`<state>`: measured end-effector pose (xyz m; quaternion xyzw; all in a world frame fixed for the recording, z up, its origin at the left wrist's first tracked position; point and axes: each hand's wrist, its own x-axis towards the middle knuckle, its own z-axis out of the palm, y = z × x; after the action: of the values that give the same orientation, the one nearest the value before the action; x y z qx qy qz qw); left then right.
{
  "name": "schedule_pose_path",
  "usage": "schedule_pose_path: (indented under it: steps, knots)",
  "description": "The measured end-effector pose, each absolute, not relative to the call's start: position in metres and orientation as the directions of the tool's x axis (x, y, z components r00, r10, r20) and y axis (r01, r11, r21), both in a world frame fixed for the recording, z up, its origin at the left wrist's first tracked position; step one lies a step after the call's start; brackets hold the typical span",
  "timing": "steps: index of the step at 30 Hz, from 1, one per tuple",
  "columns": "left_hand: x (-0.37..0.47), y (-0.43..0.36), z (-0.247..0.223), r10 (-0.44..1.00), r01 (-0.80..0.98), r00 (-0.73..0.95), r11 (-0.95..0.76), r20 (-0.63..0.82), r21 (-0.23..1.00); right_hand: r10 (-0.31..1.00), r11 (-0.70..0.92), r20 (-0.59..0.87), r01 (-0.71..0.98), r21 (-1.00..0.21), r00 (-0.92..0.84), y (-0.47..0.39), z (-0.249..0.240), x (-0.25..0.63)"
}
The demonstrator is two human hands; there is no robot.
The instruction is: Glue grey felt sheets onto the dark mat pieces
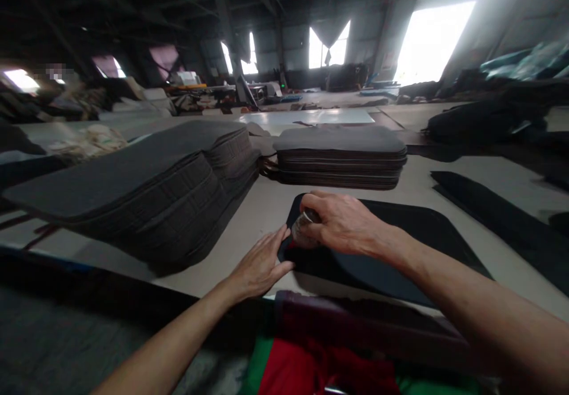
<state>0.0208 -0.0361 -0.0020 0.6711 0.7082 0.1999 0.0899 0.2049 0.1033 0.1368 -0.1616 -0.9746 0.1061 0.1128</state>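
A dark, flat fabric-like panel [413,229] with rounded corners lies on the pale table [235,238] in front of me. My right hand [347,223] is closed around a short, rounded, greyish tool [304,230] with some red at its lower edge. The tool is over the panel's left end; its exact kind is unclear, as my fingers cover part of it. Fingers stretched out, my left hand [260,264] rests at the left edge of the panel, close to the tool.
A tall, uneven stack of dark grey panels [133,169] stands on the left. Behind the work lies a lower, neater stack [340,140]. Long dark fabric pieces [498,211] lie to the right, with a dark bundle [486,119] farther back. The table's front edge runs close to me.
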Motion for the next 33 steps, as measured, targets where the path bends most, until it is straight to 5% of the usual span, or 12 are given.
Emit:
schedule_pose_path:
  steps: [19, 33]
  knots:
    - [0.015, -0.036, -0.003, 0.99, 0.932, -0.047, -0.005, 0.135, 0.362, 0.682, 0.69, 0.009, 0.64, -0.337, -0.731, 0.167, 0.137, 0.353]
    - [-0.005, -0.03, -0.022, 0.978, 0.96, -0.031, -0.029, 0.209, 0.279, 0.932, 0.286, -0.065, 0.834, -0.471, -0.356, 0.165, 0.135, 0.481]
